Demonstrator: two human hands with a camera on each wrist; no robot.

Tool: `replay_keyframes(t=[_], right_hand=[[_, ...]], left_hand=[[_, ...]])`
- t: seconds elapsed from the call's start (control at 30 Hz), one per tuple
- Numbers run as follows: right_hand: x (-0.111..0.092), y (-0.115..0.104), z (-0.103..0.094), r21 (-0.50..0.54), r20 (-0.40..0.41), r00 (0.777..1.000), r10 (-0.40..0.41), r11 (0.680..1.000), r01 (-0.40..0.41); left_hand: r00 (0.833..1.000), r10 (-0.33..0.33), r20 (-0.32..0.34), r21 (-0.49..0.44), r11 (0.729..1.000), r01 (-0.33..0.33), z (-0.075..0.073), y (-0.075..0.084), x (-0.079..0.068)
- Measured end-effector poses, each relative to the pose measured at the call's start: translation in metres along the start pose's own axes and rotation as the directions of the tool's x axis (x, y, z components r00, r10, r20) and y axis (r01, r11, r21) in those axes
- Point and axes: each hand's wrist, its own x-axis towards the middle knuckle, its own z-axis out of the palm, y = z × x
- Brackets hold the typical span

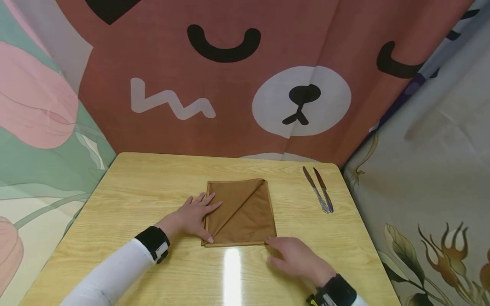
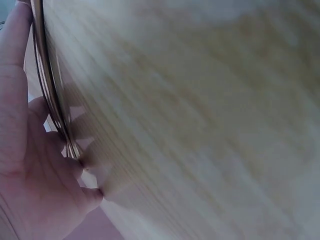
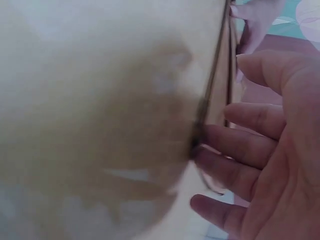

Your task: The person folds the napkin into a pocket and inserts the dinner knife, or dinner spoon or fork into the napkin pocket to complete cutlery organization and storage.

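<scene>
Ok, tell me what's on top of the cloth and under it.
On it, the left hand rests at the left edge of the cloth; the right hand is at its near right corner. The table shows all round it; whatever lies directly beneath is covered.

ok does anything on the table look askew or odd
Nothing looks spilled or damaged. Slightly askew: on the cloth, lower layers peek out past the top one at its left edge, by the left hand. The knives aren't quite parallel, sitting closer together at their near ends.
</scene>
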Motion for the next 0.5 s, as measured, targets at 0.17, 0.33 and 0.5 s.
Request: replay_keyframes(t=[0.17, 0.33, 0.5], right_hand=[[0.025, -0.003, -0.011, 0.023, -0.017, 1.0, -0.014, 1.0, 0.014], [0.059, -0.001, -0.012, -0.007, -0.074, 0.997, -0.038, 0.999, 0.037], [0.095, 0.009, -0.006, -0.066, -0.123, 0.991, -0.048, 0.997, 0.04]], left_hand=[[1.0, -0.002, 0.013, 0.007, 1.0, 0.002, -0.001, 0.001, 0.0], [1.0, 0.003, 0.012, 0.006, 1.0, -0.003, -0.002, 0.003, -0.001], [1.0, 0.01, 0.011, 0.01, 1.0, -0.01, -0.006, 0.004, -0.003]])
